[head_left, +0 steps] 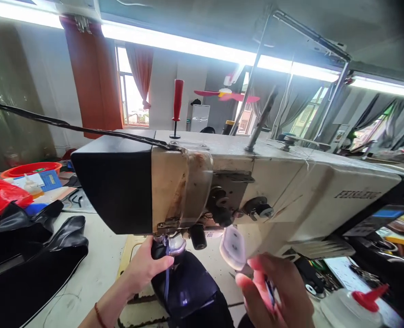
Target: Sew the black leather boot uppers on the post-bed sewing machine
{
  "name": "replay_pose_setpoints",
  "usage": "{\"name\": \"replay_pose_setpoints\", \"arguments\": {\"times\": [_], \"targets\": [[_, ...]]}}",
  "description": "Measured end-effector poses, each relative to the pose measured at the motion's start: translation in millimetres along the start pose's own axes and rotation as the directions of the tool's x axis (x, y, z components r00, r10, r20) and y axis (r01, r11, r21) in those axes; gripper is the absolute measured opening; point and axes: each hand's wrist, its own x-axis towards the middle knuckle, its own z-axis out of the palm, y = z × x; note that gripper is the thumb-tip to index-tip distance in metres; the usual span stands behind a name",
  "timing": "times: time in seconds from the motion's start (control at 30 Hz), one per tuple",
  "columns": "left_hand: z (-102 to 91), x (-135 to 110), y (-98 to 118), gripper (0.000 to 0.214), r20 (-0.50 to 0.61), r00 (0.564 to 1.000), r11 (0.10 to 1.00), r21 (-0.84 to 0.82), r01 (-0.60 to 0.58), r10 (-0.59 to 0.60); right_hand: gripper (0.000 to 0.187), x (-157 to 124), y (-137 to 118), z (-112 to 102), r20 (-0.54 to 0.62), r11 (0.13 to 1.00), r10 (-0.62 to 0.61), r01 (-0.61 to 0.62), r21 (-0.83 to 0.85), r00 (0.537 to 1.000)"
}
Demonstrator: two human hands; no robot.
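A cream industrial sewing machine (pixel 291 182) fills the middle of the view. Under its presser foot (pixel 174 245) lies a dark glossy leather piece (pixel 191 287). My left hand (pixel 143 269) grips that piece right beside the foot, thumb on top. My right hand (pixel 273 291) is lower right, fingers closed around a small tool with a blue and white handle; what it is stays unclear. A small white lamp head (pixel 234 247) hangs just above that hand.
Black leather pieces (pixel 27 264) lie heaped on the table at left, with a red bag (pixel 0 193) and an orange basin (pixel 31 169) behind. A red-handled screwdriver (pixel 177 107) stands on the machine. A white bottle with red cap (pixel 355 303) sits lower right.
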Motion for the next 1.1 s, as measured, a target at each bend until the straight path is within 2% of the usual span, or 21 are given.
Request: {"name": "replay_pose_setpoints", "arguments": {"times": [0.1, 0.17, 0.37, 0.57, 0.63, 0.7, 0.73, 0.77, 0.83, 0.9, 1.0, 1.1], "targets": [[0.5, -1.1, 3.3, 0.065, -0.009, 1.0, 1.0, 0.025, 0.018, -0.018, 0.014, 21.9, 4.6, -9.6, 0.099, 0.965, -0.236, 0.245, -0.094, 0.967], [1.4, -1.6, 3.8, 0.066, -0.015, 0.999, 0.999, 0.025, 0.034, -0.034, 0.018, 29.3, 4.7, -9.8, 0.085, 0.955, -0.272, 0.28, -0.096, 0.959], [2.3, -0.7, -1.0, 0.065, -0.037, 0.999, 1.0, 0.027, 0.013, -0.012, 0.022, 34.7, -1.1, -0.8, 0.087, 0.977, -0.179, 0.187, -0.104, 0.98], [1.6, 1.0, -4.9, 0.061, -0.044, 0.999, 1.0, 0.006, 0.011, -0.011, 0.014, 30.7, -2.7, 4.1, 0.101, 0.987, -0.092, 0.104, -0.122, 0.991], [1.7, 0.8, -5.2, 0.059, -0.049, 0.999, 1.0, 0.001, 0.01, -0.01, 0.014, 19.2, -4.8, 4.6, 0.073, 0.991, -0.116, 0.12, -0.06, 0.991], [1.7, 0.6, -5.0, 0.058, -0.047, 0.999, 1.0, -0.006, 0.005, -0.005, 0.015, 5.2, -8.3, 11.2, 0.074, 0.981, -0.176, 0.169, 0.093, 0.982], [1.7, 0.6, -4.8, 0.057, -0.046, 0.999, 1.0, -0.008, -0.001, 0.001, 0.014, -1.0, -10.2, 17.7, 0.102, 0.975, -0.165, 0.147, 0.168, 0.981], [1.7, 0.7, -4.4, 0.056, -0.045, 0.999, 1.0, -0.009, -0.01, 0.01, 0.013, -5.7, -11.8, 26.3, 0.147, 0.972, -0.116, 0.082, 0.22, 0.982], [1.6, 1.1, -3.4, 0.053, -0.048, 0.999, 1.0, -0.008, -0.027, 0.027, 0.014, -10.1, -13.5, 46.4, 0.214, 0.964, 0.076, -0.127, 0.233, 0.974], [1.5, 1.8, -2.5, 0.051, -0.05, 0.998, 0.999, -0.008, -0.038, 0.037, 0.021, -8.9, -13.0, 64.3, 0.203, 0.942, 0.22, -0.261, 0.209, 0.954], [0.7, 2.9, -2.6, 0.05, -0.043, 0.998, 0.999, -0.013, -0.046, 0.045, 0.03, -6.6, -10.7, 77.3, 0.159, 0.925, 0.283, -0.313, 0.214, 0.946], [-0.7, 6.0, -7.6, 0.055, -0.045, 0.998, 0.999, -0.015, -0.038, 0.037, 0.024, -11.3, -9.4, 78.6, 0.045, 0.884, 0.424, -0.424, 0.199, 0.905]]}}
